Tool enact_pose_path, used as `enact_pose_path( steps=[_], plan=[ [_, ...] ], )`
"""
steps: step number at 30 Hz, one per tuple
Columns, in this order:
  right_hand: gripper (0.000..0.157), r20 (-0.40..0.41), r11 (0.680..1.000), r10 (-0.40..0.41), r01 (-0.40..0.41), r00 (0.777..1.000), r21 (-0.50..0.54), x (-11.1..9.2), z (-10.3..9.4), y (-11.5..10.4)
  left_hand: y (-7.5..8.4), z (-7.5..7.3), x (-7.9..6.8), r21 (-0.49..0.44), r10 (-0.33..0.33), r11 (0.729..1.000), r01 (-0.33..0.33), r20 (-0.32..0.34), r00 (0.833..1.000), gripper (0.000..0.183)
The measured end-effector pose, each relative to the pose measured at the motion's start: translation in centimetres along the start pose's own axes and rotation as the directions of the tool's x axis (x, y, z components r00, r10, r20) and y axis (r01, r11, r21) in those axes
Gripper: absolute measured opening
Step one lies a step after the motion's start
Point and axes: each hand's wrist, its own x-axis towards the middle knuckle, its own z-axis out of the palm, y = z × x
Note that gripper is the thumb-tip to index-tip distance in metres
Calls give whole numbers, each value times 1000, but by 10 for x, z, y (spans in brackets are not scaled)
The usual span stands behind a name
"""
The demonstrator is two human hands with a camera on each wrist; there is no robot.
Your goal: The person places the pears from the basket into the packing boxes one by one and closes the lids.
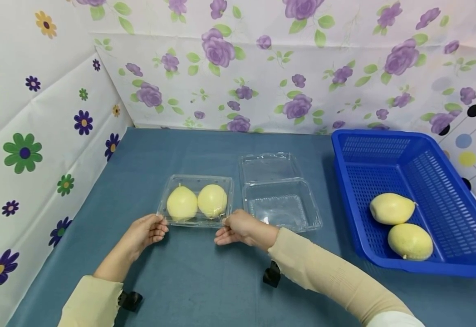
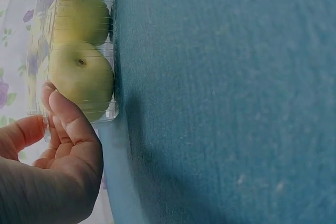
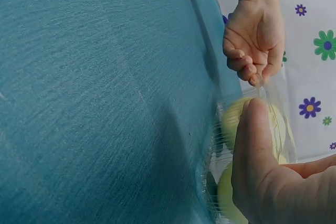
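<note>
Left hand (image 1: 144, 230): I pinch the clear box (image 1: 197, 223) at its near-left corner.
Right hand (image 1: 241, 227): I pinch its near-right corner.
Box contents: two yellow fruits (image 1: 182, 203), side by side.

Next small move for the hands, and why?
Probably squeeze the filled box along its front: its lid lies over the two pears, and the left hand and right hand are at its front corners. Whether it has latched isn't visible.
</note>
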Motion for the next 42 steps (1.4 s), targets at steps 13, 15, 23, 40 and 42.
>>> enact_pose_path(
  steps=[13,15,23,40,42],
  plan=[
    [25,-4,1000,-23,23,1000,-7,-2,2,3,1,2,-1,23,-13,1000,13,-11,1000,30],
    [26,2,999,-31,31,1000,-9,-2,2,4,1,2,-2,32,-18,999,18,-17,1000,31],
    [32,38,996,-72,74,997,-54,-9,3,6,3,3,-6,145,2,989,7,-61,998,37],
    [55,-61,955,-165,144,984,-257,-23,2,6,-37,-19,25,267,112,962,-64,-167,980,49],
    [66,-68,951,-164,139,984,-277,-26,2,5,-31,-16,19,278,116,959,-58,-198,973,46]
  ],
)
